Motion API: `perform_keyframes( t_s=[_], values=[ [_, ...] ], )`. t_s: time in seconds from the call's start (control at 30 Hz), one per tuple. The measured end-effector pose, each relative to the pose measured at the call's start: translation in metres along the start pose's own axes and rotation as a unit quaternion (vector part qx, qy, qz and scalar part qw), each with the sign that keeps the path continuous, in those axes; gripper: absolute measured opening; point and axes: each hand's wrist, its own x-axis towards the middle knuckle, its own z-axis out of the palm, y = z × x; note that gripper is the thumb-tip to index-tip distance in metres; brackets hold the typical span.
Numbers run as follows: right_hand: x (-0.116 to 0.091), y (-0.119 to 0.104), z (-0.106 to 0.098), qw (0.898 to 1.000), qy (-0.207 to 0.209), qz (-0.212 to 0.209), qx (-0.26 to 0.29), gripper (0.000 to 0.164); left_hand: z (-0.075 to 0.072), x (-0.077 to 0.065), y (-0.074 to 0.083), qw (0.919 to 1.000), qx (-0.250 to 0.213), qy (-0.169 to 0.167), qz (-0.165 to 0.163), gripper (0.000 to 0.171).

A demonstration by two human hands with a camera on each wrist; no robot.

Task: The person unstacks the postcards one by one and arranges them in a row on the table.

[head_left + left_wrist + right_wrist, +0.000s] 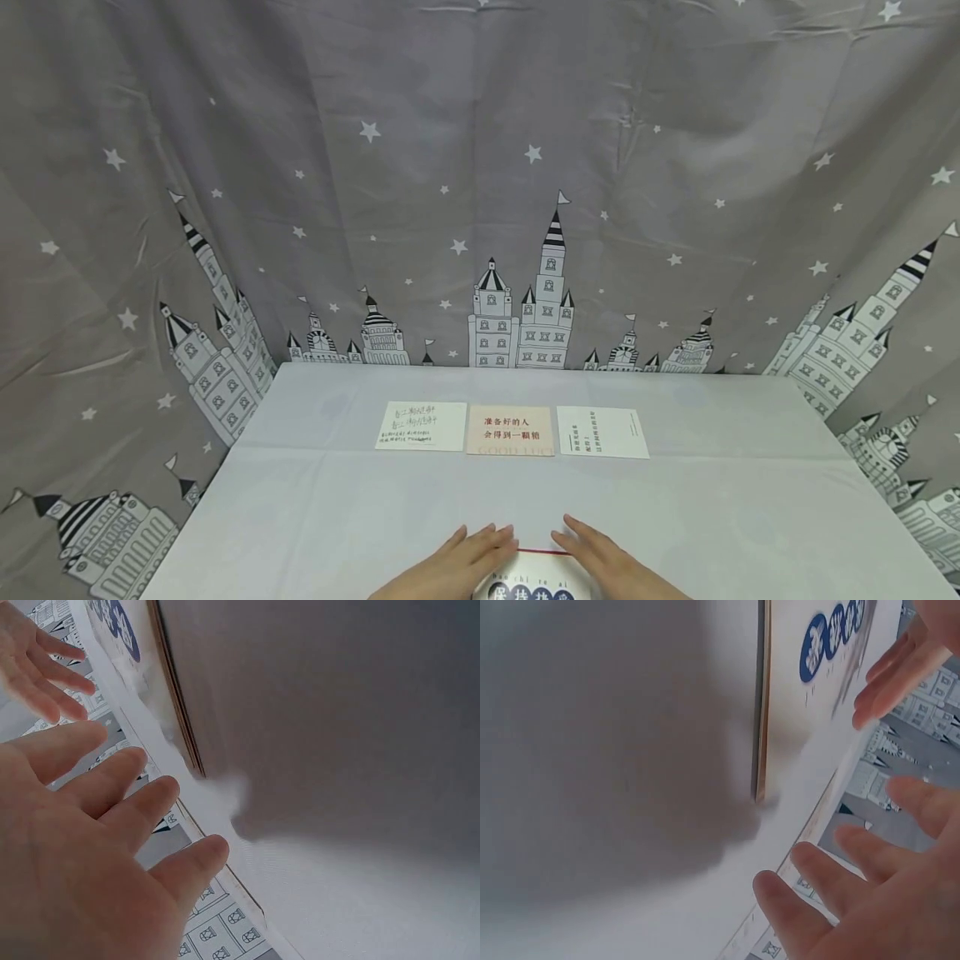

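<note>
A flat white printed piece with a red line along its far edge lies at the near edge of the head view, its lower part cut off. It bears small Latin letters and dark blue circles with white characters. Beside its left edge is my left hand, fingers extended; my right hand is on the opposite side, fingers spread. The left wrist view shows thin brown layered edges on the piece. Neither hand's fingers curl round anything. Whether the hands touch the piece is unclear.
Three cards lie in a row farther back on the white table: a handwritten card, a cream card with red characters and a white card with sideways text. A grey castle-print curtain stands behind.
</note>
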Motion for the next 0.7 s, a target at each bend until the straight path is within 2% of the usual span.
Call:
perform_keyframes(
  t_s=[0.13,0.4,0.57,0.7],
  values=[
    [-0.001,-0.001,0.011,1.000,0.012,-0.009,0.002,0.082,0.002,-0.001,0.001,0.9998,-0.013,-0.012,-0.005,0.081],
    [-0.006,-0.001,0.038,0.991,0.108,-0.047,-0.067,0.074,0.007,-0.003,0.005,0.9980,-0.047,-0.026,-0.033,0.079],
    [-0.011,-0.006,0.051,0.983,0.137,-0.025,-0.118,0.074,0.010,-0.004,0.004,0.9970,-0.058,-0.034,-0.039,0.079],
    [-0.015,-0.011,0.060,0.978,0.160,0.000,-0.135,0.075,0.011,-0.004,0.003,0.9967,-0.061,-0.038,-0.038,0.078]
  ],
)
